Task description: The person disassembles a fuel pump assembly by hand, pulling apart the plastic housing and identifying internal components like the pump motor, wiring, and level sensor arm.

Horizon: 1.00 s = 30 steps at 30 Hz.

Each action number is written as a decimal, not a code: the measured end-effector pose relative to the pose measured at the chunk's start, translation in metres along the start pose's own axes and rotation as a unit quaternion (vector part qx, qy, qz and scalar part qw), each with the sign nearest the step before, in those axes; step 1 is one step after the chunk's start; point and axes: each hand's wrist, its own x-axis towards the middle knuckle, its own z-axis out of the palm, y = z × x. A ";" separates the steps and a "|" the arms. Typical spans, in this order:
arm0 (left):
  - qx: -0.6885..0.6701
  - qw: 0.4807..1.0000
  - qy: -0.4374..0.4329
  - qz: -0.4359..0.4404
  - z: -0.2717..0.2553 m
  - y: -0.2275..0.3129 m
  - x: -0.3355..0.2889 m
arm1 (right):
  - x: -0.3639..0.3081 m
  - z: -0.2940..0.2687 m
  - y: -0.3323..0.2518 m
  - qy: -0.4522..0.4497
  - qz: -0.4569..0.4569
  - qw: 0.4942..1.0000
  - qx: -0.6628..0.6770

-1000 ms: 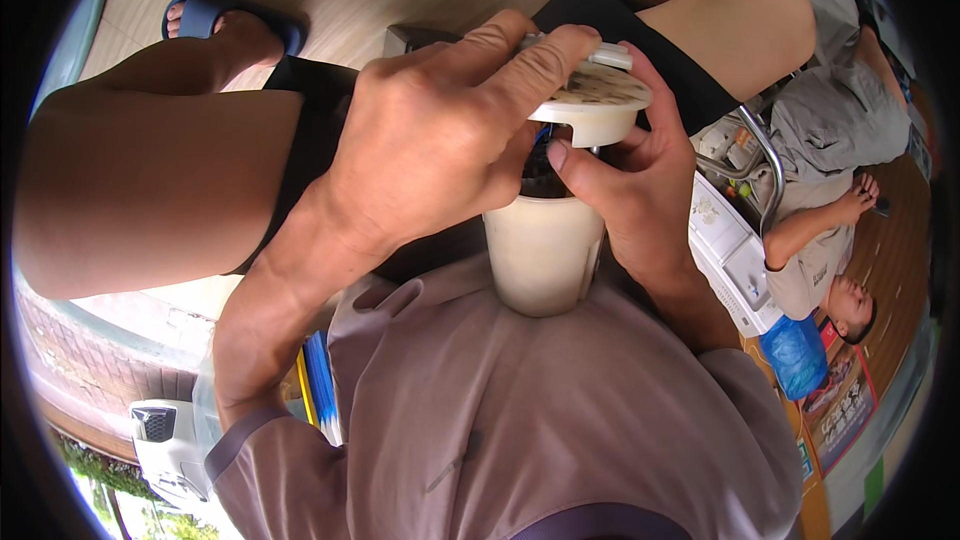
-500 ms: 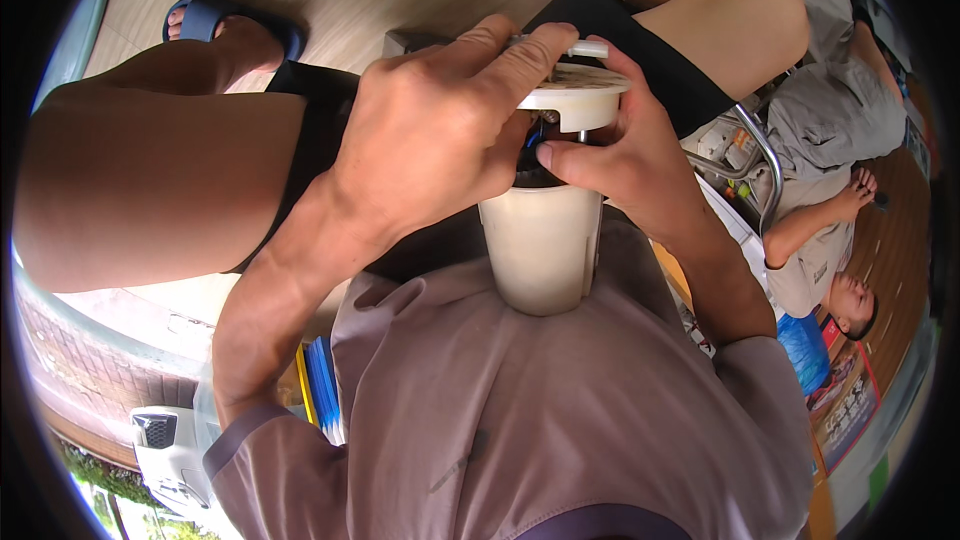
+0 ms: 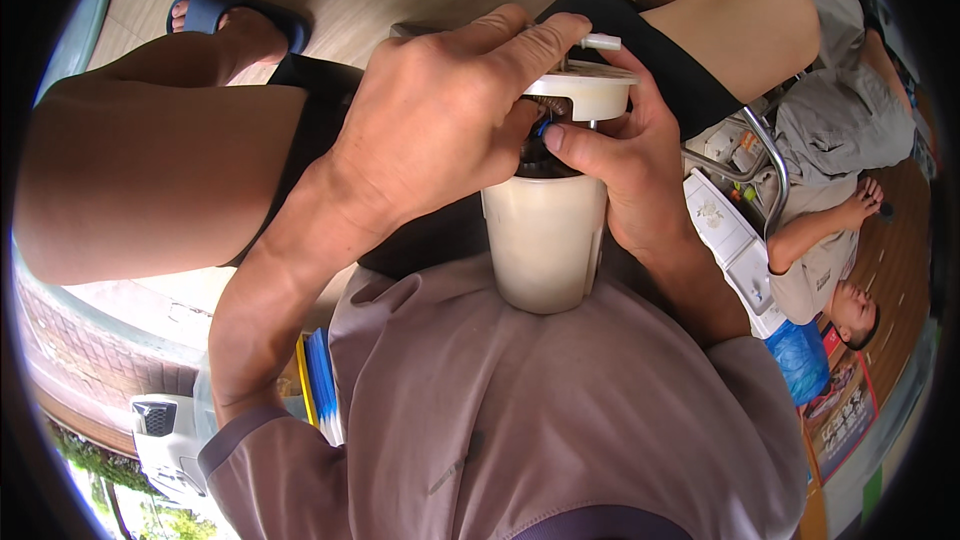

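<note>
Left hand (image 3: 430,130) grips the white flanged cap (image 3: 598,97), right hand (image 3: 640,168) cradles its right side, thumb by a blue wire (image 3: 542,127); cup-shaped canister (image 3: 545,250) just below both hands; apparently wiring work in the gap, next move calling for steady cap, careful thumb.

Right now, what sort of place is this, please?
Probably a small shop or workshop beside a street: a white vehicle shows at the left, a printed poster and a blue bag at the right.

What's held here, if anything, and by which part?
The canister, by its lid end, with the left grip and right grip both there.
</note>
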 end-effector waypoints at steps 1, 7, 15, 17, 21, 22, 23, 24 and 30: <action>-0.001 1.000 -0.001 0.001 0.001 -0.001 0.001 | 0.002 -0.002 0.002 -0.006 0.003 1.000 0.014; 0.000 1.000 -0.009 -0.014 0.000 0.000 0.000 | 0.002 0.001 -0.001 0.005 0.003 1.000 0.023; -0.014 1.000 -0.021 -0.010 -0.004 0.003 0.000 | 0.001 -0.011 -0.015 -0.031 0.029 0.992 -0.120; -0.014 0.999 -0.026 -0.015 -0.005 0.005 -0.002 | 0.003 -0.013 -0.017 -0.038 0.027 0.987 -0.153; -0.014 1.000 -0.025 -0.008 -0.005 0.004 -0.002 | 0.004 -0.014 -0.018 -0.052 0.027 0.985 -0.165; -0.014 1.000 -0.024 -0.009 -0.005 0.004 -0.002 | 0.005 -0.013 -0.017 -0.047 0.025 0.987 -0.151; -0.019 0.999 -0.039 -0.018 -0.006 0.005 -0.002 | 0.004 -0.011 -0.016 -0.049 0.024 0.987 -0.151; -0.023 0.998 -0.053 -0.027 -0.006 0.005 -0.001 | 0.002 -0.010 -0.014 -0.037 0.025 0.993 -0.111; -0.002 0.999 -0.053 0.008 -0.002 0.002 0.003 | -0.002 -0.006 -0.004 0.000 0.015 1.000 0.012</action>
